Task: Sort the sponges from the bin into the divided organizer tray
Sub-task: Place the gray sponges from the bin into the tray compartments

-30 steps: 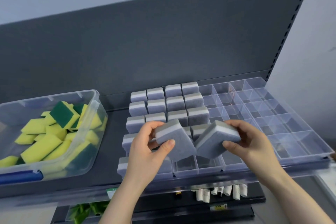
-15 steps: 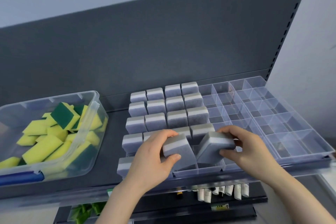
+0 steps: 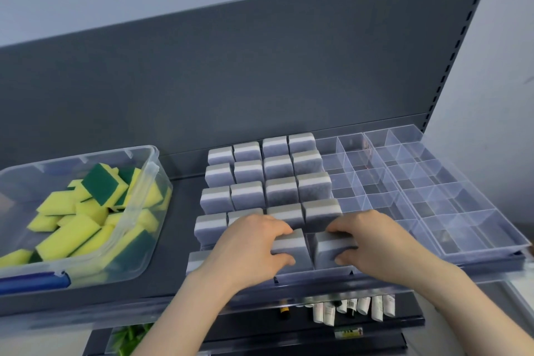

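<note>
— While both hands sit low over the front row of the organizer tray [image 3: 476,250], what is each one doing?

— The left hand [image 3: 248,248] is closed around a grey sponge [image 3: 290,248], fingers over its top edge and thumb against its front face. The right hand [image 3: 375,243] grips a second grey sponge [image 3: 329,250] the same way. The two sponges stand side by side in neighbouring front compartments of the tray, a clear divider between them.

— And behind them in the tray?

— Rows of grey sponges [image 3: 277,170] stand upright, one per compartment, filling the tray's left part back to its rear wall (each shows a pale band on top and a darker grey face). One more grey sponge sits at the tray's front left corner, partly hidden by the left wrist. To the right of the filled columns the compartments are clear plastic with nothing in them that I can make out.

— Where is the bin?

— The clear plastic bin [image 3: 150,170] stands left of the tray, apart from it, on the same dark shelf [image 3: 185,211]. It holds a loose heap of yellow-and-green sponges [image 3: 86,211], with a blue handle [image 3: 31,282] at its front rim.

— Anything below the tray?

— Small white tubes [image 3: 358,306] hang in a row under the shelf's front edge.
</note>
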Demonstrator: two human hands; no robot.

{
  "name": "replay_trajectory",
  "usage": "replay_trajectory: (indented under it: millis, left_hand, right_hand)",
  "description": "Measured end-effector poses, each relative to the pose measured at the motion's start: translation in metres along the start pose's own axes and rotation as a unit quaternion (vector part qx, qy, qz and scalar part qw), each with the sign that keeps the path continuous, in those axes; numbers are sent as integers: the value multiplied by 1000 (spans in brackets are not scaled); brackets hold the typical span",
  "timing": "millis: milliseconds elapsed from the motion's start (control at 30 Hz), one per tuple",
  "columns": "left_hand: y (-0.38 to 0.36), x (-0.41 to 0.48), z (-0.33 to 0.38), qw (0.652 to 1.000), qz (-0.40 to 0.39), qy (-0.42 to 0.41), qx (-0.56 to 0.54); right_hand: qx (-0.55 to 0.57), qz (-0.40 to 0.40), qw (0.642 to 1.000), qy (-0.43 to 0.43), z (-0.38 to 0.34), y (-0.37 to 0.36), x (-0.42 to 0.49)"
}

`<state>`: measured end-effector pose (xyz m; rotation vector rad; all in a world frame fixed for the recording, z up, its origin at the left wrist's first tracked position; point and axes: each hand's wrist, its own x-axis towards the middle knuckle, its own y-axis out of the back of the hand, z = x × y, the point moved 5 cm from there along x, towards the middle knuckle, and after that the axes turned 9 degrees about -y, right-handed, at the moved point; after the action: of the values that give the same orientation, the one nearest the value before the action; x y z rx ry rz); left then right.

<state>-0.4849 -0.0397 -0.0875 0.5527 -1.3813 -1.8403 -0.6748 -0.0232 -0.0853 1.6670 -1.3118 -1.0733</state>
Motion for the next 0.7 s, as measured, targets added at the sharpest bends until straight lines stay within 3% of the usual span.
replay_trajectory:
  millis: [200,700]
  left_hand:
    - [-18,2,2,998,-47,19,25]
    - [-13,-5,2,999,-42,9,11]
  right_hand:
    - [-13,-2,1000,-6,-2,-12,1]
    - [6,-25,1000,4,-10,2,-7]
